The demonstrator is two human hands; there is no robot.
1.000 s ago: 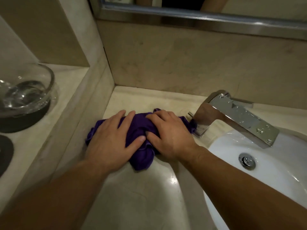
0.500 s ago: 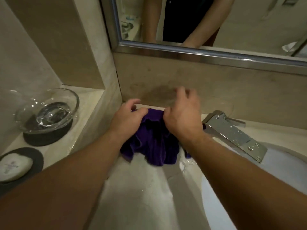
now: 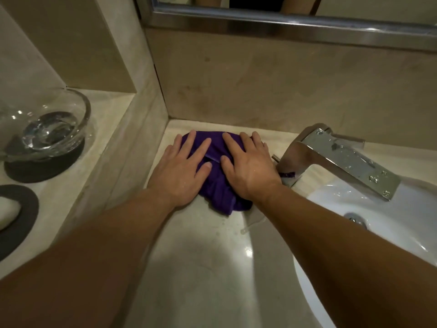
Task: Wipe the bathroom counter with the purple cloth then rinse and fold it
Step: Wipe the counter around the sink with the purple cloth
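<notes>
Left hand (image 3: 182, 171) and right hand (image 3: 248, 166) flat on bunched purple cloth (image 3: 218, 185), beige counter (image 3: 201, 268) corner, chrome faucet (image 3: 335, 157) just beside

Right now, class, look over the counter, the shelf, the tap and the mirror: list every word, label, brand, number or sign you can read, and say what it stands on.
None can be read.
Chrome tap: only screws and water drops, no brand or marking shows.
Purple cloth: no tag or label visible under the left hand and right hand.
Glass bowl, dark coaster and mirror frame: plain, no text.
</notes>
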